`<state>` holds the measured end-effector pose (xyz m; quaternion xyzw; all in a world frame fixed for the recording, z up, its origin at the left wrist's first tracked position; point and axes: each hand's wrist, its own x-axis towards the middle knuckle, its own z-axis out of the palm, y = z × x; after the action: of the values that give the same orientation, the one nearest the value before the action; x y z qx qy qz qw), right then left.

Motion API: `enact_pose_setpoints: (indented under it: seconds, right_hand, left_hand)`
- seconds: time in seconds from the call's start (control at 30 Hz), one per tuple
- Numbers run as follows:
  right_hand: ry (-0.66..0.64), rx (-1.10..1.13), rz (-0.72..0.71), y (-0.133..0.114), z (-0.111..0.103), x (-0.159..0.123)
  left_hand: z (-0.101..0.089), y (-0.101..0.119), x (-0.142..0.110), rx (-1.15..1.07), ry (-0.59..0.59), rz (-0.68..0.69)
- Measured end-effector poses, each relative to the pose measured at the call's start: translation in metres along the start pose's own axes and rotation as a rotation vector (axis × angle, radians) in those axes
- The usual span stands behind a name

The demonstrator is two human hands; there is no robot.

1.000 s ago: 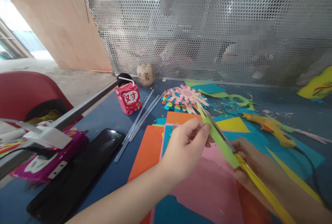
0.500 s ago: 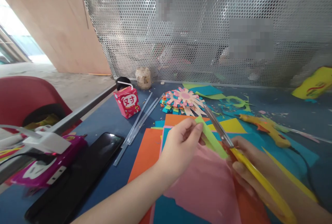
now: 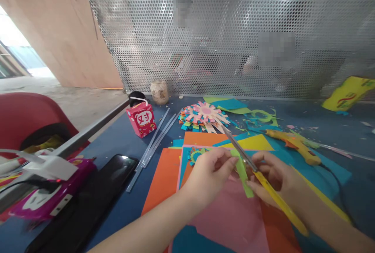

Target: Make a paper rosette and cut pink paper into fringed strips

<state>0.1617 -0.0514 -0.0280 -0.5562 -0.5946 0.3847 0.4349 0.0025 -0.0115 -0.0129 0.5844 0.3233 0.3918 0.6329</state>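
My left hand (image 3: 210,173) pinches the upper end of a green paper strip (image 3: 243,174) above the coloured sheets. My right hand (image 3: 275,180) is closed on yellow-handled scissors (image 3: 258,173), and its fingers also touch the strip's lower part. The scissor blades point up and away toward the paper flower (image 3: 205,115). A pink sheet (image 3: 234,218) and an orange sheet (image 3: 161,180) lie under both hands on the blue table (image 3: 117,139).
A yellow glue gun (image 3: 295,145) lies at the right with its cable. Clear glue sticks (image 3: 155,141), a red drink carton (image 3: 141,118), a small jar (image 3: 159,92) and a black phone (image 3: 84,202) are at the left. A perforated metal screen (image 3: 234,30) closes the back.
Both hands have dropped lower and come closer together. The green strip has swung from slanted to nearly upright, and my right fingers now touch it.
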Motion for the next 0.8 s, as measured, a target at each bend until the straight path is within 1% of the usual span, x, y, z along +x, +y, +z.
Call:
enact_pose_setpoints:
  seconds: [0.17,0.33,0.47,0.53,0.6,0.73,0.8]
  right_hand:
    - [-0.009,0.04,0.031,-0.001,-0.001,0.001]
    - [-0.017,0.063,0.035,-0.003,-0.001,0.002]
    - [-0.004,0.092,-0.005,-0.003,-0.001,0.001]
    - [-0.017,0.1,-0.007,-0.003,0.0,0.0]
    - [-0.039,0.099,0.002,-0.003,0.0,-0.001]
    - [-0.037,0.074,-0.033,-0.002,0.001,-0.005]
    - [-0.04,0.065,-0.035,-0.003,0.001,-0.006]
  left_hand:
    - [0.001,-0.002,0.0,0.001,0.002,-0.037]
    - [0.002,0.003,-0.003,-0.004,-0.027,-0.045]
    - [0.001,0.009,-0.004,-0.034,0.021,-0.056]
    - [0.001,0.01,-0.003,-0.057,0.056,-0.052]
    - [0.001,0.008,-0.002,-0.076,0.066,-0.057]
    - [0.003,0.002,0.0,-0.111,0.003,-0.056]
    - [0.004,0.001,0.0,-0.118,0.016,-0.065]
